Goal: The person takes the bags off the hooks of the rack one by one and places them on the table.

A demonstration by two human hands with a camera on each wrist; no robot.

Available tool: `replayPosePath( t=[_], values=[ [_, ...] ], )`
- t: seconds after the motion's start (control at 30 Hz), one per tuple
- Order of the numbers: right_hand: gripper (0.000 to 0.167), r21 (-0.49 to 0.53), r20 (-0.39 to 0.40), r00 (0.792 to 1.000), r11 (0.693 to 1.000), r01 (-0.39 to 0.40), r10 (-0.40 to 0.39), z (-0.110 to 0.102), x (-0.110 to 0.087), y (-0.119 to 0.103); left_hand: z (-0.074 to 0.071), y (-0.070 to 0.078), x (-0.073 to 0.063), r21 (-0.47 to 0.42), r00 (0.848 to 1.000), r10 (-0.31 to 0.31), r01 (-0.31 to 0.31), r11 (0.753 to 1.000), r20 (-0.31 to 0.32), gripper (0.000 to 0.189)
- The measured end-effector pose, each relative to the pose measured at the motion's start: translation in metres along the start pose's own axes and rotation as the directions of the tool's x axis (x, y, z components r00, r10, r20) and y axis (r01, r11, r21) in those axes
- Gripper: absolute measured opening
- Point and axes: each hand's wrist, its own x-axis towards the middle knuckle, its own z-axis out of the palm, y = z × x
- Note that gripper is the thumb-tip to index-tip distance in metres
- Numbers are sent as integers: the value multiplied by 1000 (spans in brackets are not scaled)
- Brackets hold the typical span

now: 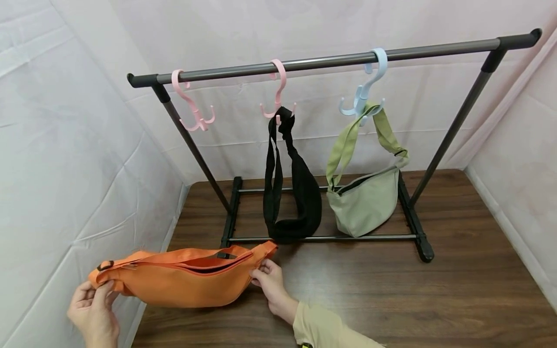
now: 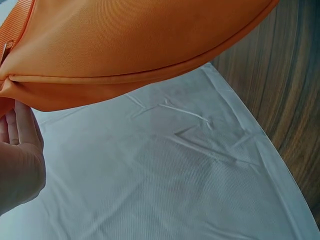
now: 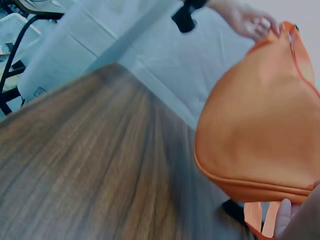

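Note:
An orange waist bag (image 1: 187,285) is stretched between both hands at the front left, its zipped top partly gaping. My left hand (image 1: 96,309) pinches its left end near the dark strap buckle, thumb on top. At the other end, my right hand (image 1: 271,285) grips the bag's corner by the strap. The bag's smooth front panel (image 2: 140,40) fills the top of the left wrist view. In the right wrist view, a loop of orange strap (image 3: 262,220) shows below the bag beside the right fingers.
Behind stands a rack with a metal rail (image 1: 322,62). A pink hook (image 1: 191,104) hangs on it at the left. A second pink hook (image 1: 280,87) carries a black bag (image 1: 306,198); a light blue hook (image 1: 361,96) carries a grey-green bag (image 1: 367,205). White cloth (image 1: 65,145) borders the wooden table (image 1: 435,304).

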Motion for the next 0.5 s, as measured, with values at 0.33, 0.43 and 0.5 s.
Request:
replayPosePath(
  t=[0.33, 0.43, 0.5],
  values=[
    [15, -34, 15, 1000, 999, 1, -1, -16, -14, -8, -69, -38, 35, 157, 990, -105, 90, 983, 94, 26],
    [13, -36, -1, 1000, 999, 2, -2, -22, -16, -10, -116, -69, 63, 220, 985, -136, 110, 969, 105, 33],
    [13, -39, -14, 1000, 999, 0, -1, -25, -17, -9, -141, -90, 79, 324, 987, -148, 118, 939, 70, 38]
  ],
)
